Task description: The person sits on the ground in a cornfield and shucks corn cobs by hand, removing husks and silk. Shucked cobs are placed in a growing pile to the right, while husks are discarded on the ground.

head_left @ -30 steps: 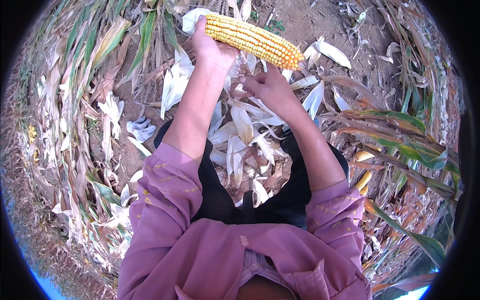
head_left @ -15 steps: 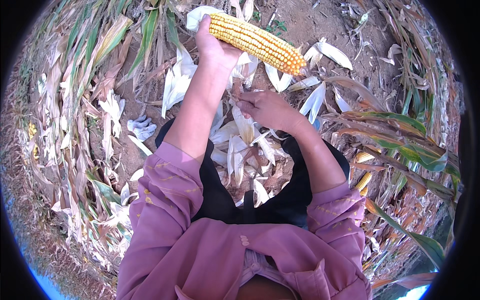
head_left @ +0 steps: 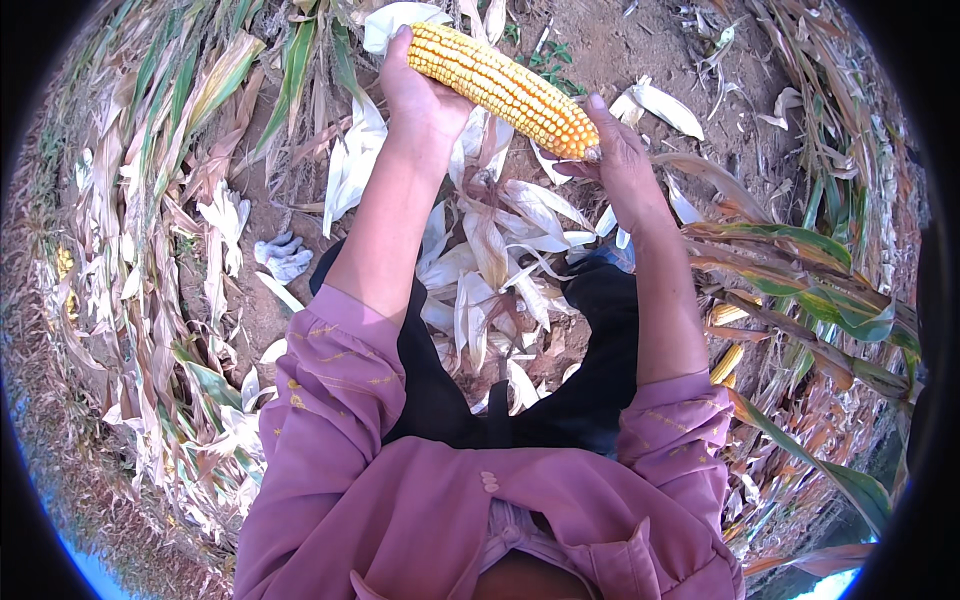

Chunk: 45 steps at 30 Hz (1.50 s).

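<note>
A yellow ear of corn (head_left: 505,88) lies slantwise between my two hands, its kernels bare. My left hand (head_left: 425,105) is closed around its thicker left end, where a pale piece of husk (head_left: 385,28) still clings. At the tapered right end, my right hand (head_left: 625,165) grips the tip, thumb above and fingers underneath. Below the ear, a heap of loose, dry husks (head_left: 490,250) covers the ground between my legs.
Dry stalks and leaves (head_left: 150,230) are piled on the left, beside a greyish glove (head_left: 284,257) on the soil. More corn ears (head_left: 728,363) lie on the right under leaning stalks (head_left: 800,260). Bare soil (head_left: 610,45) stretches ahead.
My right hand has let go of a bunch of husk, now lying on the heap, and moved up and right to the ear's tip. The ear has shifted slightly left.
</note>
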{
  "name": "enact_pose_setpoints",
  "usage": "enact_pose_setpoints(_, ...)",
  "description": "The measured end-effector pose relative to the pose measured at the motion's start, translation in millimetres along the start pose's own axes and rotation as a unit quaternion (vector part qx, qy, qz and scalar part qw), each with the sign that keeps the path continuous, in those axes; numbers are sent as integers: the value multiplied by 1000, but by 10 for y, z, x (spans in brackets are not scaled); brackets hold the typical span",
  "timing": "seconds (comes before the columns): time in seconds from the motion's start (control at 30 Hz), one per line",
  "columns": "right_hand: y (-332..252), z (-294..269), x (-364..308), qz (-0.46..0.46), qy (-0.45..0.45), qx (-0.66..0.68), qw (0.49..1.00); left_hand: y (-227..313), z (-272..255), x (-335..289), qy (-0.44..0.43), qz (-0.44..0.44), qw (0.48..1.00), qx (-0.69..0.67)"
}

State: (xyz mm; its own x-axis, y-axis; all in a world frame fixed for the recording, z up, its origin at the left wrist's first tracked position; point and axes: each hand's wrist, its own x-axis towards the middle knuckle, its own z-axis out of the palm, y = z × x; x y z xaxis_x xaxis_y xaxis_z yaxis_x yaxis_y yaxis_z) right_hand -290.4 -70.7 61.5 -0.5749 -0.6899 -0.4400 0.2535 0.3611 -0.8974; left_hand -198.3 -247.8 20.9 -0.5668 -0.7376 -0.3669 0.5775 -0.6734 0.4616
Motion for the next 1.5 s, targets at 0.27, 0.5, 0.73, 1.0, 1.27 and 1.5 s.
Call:
enact_pose_setpoints(0.27, -36, 191, -165, -72, -117, -70, 988, 70, 50, -69, -68, -57, 996, 0)
enact_pose_setpoints(0.5, -3, 231, -206, -120, -74, -215, 966, 143, 351, -366, -195, -27, 980, 40)
enact_pose_setpoints(0.73, 52, 214, -118, -139, -50, -126, 981, -6, 108, -126, -83, -67, 989, 106)
enact_pose_setpoints(1.0, -22, 137, -89, -241, 66, -16, 968, -175, 237, -289, -146, -38, 973, 172)
enact_pose_setpoints(1.27, -95, 56, -57, -256, 86, 38, 962, -333, 295, -469, -204, -62, 937, 278)
enact_pose_setpoints(1.5, -201, -14, -76, -91, 64, 67, 992, -436, 268, -502, -250, -27, 898, 361)
